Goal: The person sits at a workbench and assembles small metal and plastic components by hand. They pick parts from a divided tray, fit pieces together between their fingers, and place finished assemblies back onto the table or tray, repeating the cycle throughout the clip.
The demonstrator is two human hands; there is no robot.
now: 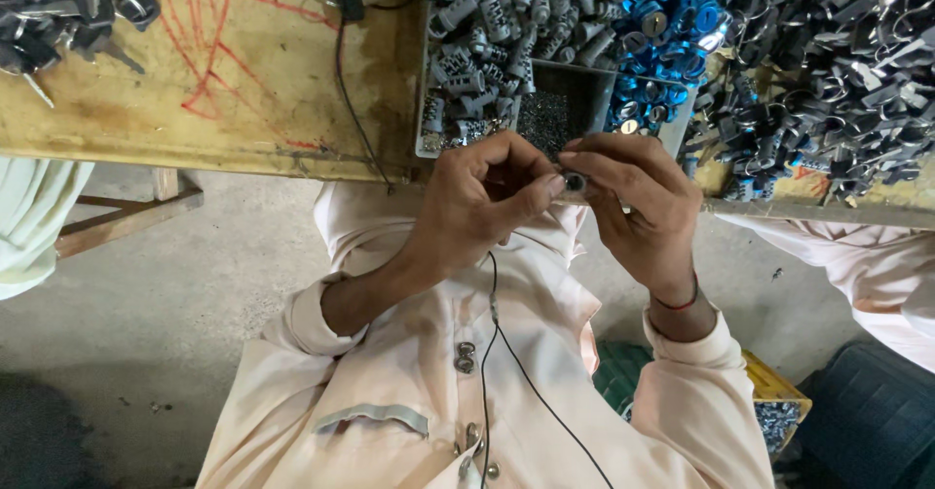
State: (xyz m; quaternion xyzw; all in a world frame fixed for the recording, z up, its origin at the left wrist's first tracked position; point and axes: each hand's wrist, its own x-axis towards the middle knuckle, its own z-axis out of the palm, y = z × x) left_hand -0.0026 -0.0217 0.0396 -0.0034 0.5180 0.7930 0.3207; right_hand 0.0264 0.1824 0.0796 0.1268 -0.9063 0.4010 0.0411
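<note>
Pale shirt front (467, 392) nearest, then left hand (477, 202) and right hand (633, 197) together pinching a small metal cylinder (574, 183) just off the tabletop's (195, 119) near edge; likely light, stiff, slippery, best gripped round its sides.

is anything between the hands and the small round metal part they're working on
Nothing visible. The left hand and the right hand both pinch the small round dark metal part directly between their fingertips, just in front of the compartmented tray of grey and blue cylinders.
</note>
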